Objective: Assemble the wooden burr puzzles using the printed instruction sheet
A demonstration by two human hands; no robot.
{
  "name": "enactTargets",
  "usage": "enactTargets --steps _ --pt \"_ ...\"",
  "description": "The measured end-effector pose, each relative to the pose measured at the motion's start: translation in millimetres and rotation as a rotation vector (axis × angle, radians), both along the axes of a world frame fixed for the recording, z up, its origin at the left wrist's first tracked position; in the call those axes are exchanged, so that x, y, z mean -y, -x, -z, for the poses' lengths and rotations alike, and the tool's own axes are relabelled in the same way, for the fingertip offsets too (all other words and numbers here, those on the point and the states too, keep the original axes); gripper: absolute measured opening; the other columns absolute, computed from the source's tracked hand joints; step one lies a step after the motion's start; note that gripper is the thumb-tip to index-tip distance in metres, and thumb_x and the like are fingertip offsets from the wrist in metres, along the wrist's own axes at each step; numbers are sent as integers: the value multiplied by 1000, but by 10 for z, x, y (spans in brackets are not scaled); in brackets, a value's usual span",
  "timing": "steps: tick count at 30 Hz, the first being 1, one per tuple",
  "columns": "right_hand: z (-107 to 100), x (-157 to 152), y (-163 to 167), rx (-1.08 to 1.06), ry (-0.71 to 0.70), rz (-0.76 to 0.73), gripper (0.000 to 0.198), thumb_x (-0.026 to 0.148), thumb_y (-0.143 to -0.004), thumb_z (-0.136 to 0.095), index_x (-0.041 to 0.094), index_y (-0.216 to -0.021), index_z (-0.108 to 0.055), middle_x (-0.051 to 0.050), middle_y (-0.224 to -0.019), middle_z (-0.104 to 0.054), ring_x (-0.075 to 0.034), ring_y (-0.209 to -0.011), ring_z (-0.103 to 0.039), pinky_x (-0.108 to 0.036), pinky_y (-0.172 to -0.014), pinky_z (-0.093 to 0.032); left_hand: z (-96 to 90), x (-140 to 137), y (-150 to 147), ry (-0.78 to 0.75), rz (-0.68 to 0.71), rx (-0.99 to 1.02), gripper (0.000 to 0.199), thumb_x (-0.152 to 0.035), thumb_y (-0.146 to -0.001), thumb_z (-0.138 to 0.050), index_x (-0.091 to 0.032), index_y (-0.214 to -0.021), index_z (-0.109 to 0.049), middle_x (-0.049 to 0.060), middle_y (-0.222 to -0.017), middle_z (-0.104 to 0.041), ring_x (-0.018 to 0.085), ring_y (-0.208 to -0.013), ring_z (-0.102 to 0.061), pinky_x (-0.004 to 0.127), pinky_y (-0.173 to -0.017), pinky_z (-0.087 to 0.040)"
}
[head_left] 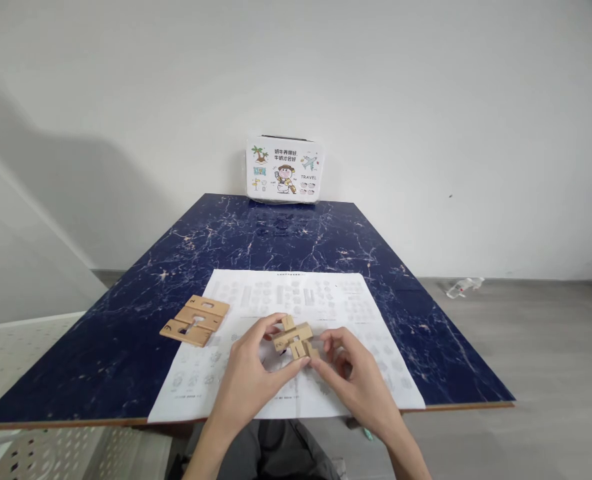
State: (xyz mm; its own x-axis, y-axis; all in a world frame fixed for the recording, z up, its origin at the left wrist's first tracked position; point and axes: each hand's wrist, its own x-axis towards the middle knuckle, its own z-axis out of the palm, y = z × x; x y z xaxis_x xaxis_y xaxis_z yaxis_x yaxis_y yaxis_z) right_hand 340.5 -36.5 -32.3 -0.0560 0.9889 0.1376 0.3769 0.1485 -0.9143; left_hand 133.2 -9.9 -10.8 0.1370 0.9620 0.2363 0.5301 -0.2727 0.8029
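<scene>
Several notched wooden burr puzzle pieces (296, 338) are fitted crosswise together above the printed sheet, with a small opening between the bars. My left hand (253, 363) grips them from the left, thumb along the lower edge and index finger at the top. At the lower right end of the wooden puzzle, my right hand (353, 373) has its thumb against a stepped piece, index finger bent close by and other fingers curled. Left of my hands lie flat wooden pieces (203, 317) with cut-out slots and dark numbers, side by side, partly over the sheet's edge.
A large white instruction sheet (349, 313) with printed diagrams covers the front of the blue marble-patterned table (276, 240). At the table's far edge, a white illustrated case (283, 170) stands against the wall. A clear-and-white object (465, 287) lies on the floor at right.
</scene>
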Motion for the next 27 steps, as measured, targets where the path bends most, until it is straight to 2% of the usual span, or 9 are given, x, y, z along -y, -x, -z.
enactTargets --steps 5,11,17,22,27 --pt "16 1 -9 31 -37 -17 27 41 -95 -67 23 -114 -62 -3 -97 -61 -15 -70 -56 -27 -61 -45 6 -5 -3 25 4 14 58 -34 -78 -83 -28 -131 -60 5 -126 -73 27 -110 -70 44 -98 -56" --pt "2 3 -40 -12 -50 -46 33 44 -105 -51 23 -128 -62 -5 -101 -68 -18 -77 -60 -30 -71 -51 -41 39 -12 57 136 -14 59 -30 -77 -84 -32 -131 -61 2 -124 -73 26 -112 -69 42 -99 -55" --pt "1 -9 -52 4 -60 -84 27 44 -104 -56 24 -117 -70 -4 -96 -70 -18 -78 -62 -29 -68 -48 -97 64 -10 60 242 -6 59 -28 -73 -87 -33 -127 -64 1 -125 -73 26 -112 -69 40 -100 -54" --pt "6 -10 -53 -24 -56 -60 24 43 -101 -61 24 -112 -71 -3 -92 -69 -17 -75 -61 -28 -66 -48 -116 72 -4 82 249 -12 60 -28 -72 -88 -33 -126 -63 0 -125 -73 26 -114 -69 40 -101 -53" --pt "32 -8 -45 -20 -60 -39 28 45 -100 -62 24 -117 -70 -3 -92 -69 -17 -72 -61 -28 -64 -50 -73 65 4 91 225 1 59 -32 -73 -87 -32 -127 -63 1 -128 -73 28 -118 -68 42 -104 -53"
